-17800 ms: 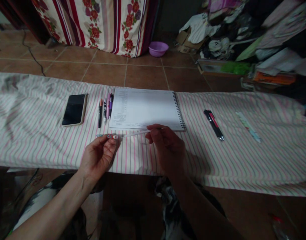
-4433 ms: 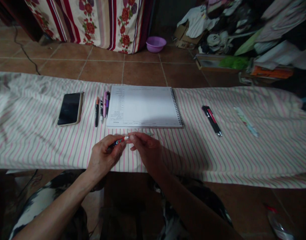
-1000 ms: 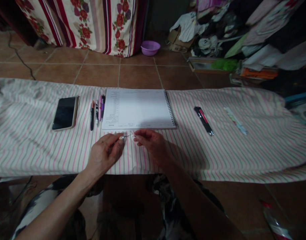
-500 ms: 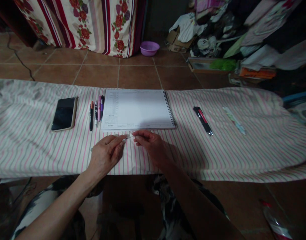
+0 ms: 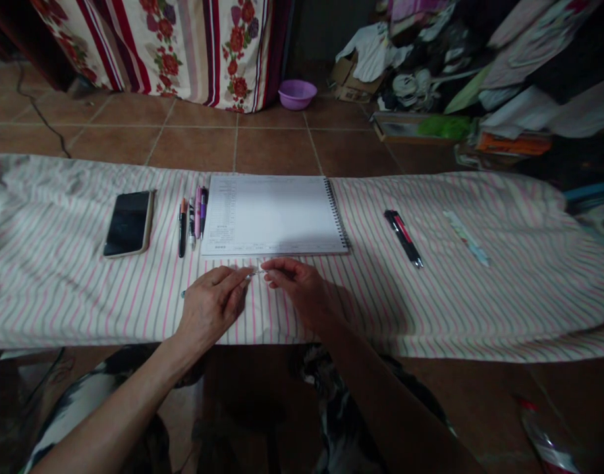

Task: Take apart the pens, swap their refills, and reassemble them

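My left hand (image 5: 210,307) is closed around a pen (image 5: 251,274); only the thin tip shows past the fingers and the end pokes out at the wrist side. My right hand (image 5: 299,289) pinches a tiny part at that tip, too small to name. Both hands rest on the striped cloth (image 5: 430,296) just in front of the spiral notebook (image 5: 274,214), which lies open flat.
Several pens (image 5: 192,214) lie left of the notebook, with a phone (image 5: 128,222) further left. A black and red pen (image 5: 403,237) and a pale strip (image 5: 466,237) lie to the right. Tiled floor, a purple bowl (image 5: 297,94) and piled clutter are beyond.
Over the last second the hands have barely moved; they stay together at the pen tip. Earlier the right hand held a thin white refill apart from the left hand's pen.
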The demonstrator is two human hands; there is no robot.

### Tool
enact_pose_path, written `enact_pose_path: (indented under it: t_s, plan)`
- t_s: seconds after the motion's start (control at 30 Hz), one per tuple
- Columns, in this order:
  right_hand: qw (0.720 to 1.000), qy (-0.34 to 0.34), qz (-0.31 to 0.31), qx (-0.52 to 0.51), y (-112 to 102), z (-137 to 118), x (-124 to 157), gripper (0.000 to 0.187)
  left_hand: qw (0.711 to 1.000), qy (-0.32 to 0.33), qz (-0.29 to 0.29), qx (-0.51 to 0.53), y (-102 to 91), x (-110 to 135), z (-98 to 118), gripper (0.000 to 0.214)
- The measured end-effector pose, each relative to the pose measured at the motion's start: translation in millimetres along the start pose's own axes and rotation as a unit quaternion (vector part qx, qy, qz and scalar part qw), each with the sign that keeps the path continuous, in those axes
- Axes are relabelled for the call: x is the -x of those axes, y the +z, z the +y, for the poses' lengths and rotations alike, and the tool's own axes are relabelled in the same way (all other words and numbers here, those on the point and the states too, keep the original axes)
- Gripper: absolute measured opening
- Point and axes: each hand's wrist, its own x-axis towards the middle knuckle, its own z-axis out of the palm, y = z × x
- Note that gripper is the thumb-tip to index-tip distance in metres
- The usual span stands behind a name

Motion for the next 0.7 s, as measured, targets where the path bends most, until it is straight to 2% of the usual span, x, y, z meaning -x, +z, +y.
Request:
enact_pose_path:
  t_s: [0.7]
  plan:
    - [0.999,-0.024,-0.016,0.042,-2.0,5.7,-1.2,0.013,1.000,-0.014,-0.006,0.006,1.7,-0.2,0.3,0.029]
